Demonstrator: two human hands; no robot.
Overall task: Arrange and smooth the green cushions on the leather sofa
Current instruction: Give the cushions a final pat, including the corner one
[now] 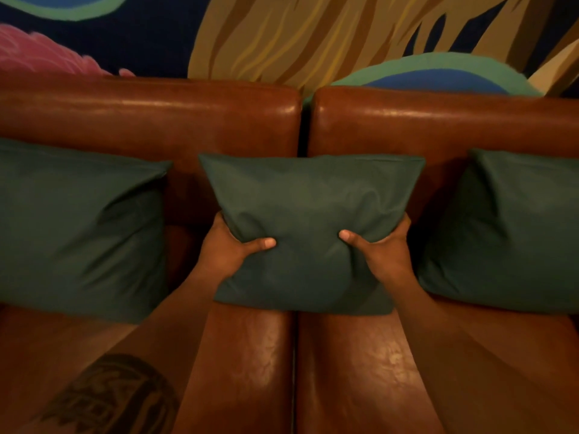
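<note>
Forearms come in from bottom edge, left one w/ a dark tattoo (109, 399) near the elbow. Both reach fwd over the seat of the brown leather sofa (250, 364).

Left hand (225, 249): grip closed on the middle cushion (310, 214), thumb across its front face, fingers wrapped behind its left edge. Right hand (382, 252): same on the right edge, thumb on front, fingers behind. Fabric dimples under both thumbs.

Middle cushion: dark green, upright, top edge leaning on the backrest, centred over the gap between the two back sections. Bottom edge sits at/just on the seat, straddling the seat seam; can't tell if it's fully resting or partly lifted.

Left cushion (78, 227): same green, upright vs backrest, near the middle one, not touching. Creased, top-right corner pointing up.

Right cushion (507, 233): same green, leaning on backrest, its left edge just beside the right hand; contact w/ middle cushion unclear.

Behind sofa: painted wall mural (282, 36), tan, blue, green, pink shapes.
</note>
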